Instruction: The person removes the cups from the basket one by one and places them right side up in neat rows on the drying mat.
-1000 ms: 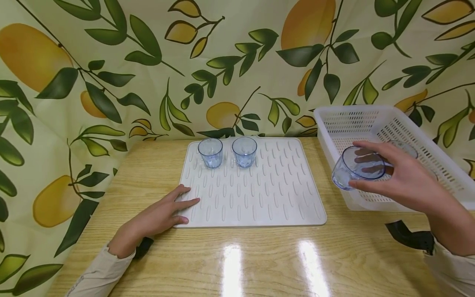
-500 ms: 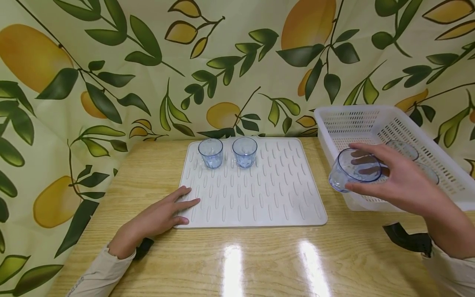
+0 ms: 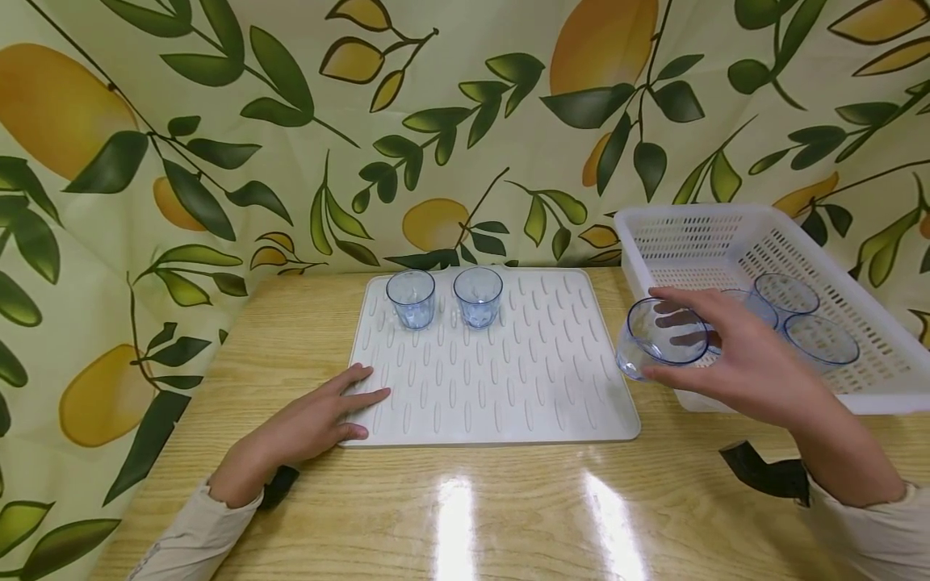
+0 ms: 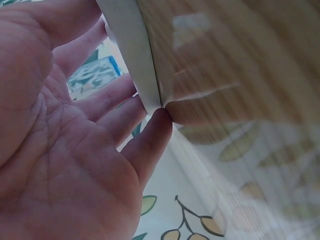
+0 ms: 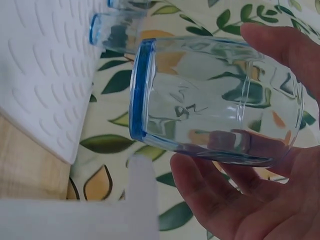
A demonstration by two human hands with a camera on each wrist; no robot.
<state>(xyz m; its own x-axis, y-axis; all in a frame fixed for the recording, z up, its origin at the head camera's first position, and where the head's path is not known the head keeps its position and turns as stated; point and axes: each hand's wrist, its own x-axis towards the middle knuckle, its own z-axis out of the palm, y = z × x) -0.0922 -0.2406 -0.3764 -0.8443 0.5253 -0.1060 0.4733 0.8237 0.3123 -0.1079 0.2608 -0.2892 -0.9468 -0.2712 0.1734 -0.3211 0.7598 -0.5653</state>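
My right hand grips a clear bluish drinking glass between thumb and fingers, tilted in the air between the white mat's right edge and the basket. In the right wrist view the same glass shows its blue rim and faint marks on its side. My left hand rests with spread fingers on the left edge of the ridged white drying mat. In the left wrist view, fingers touch the mat's edge. Two matching glasses, one left and one right, stand upright at the mat's back.
A white slotted plastic basket stands on the right, partly behind my right hand, with three more glasses inside, including one near its front. The wooden table reaches a fruit-patterned cloth at the back.
My right hand has carried the glass leftward and slightly down, from over the basket's left side towards the mat. More glasses in the basket now show. The left hand has stayed in place.
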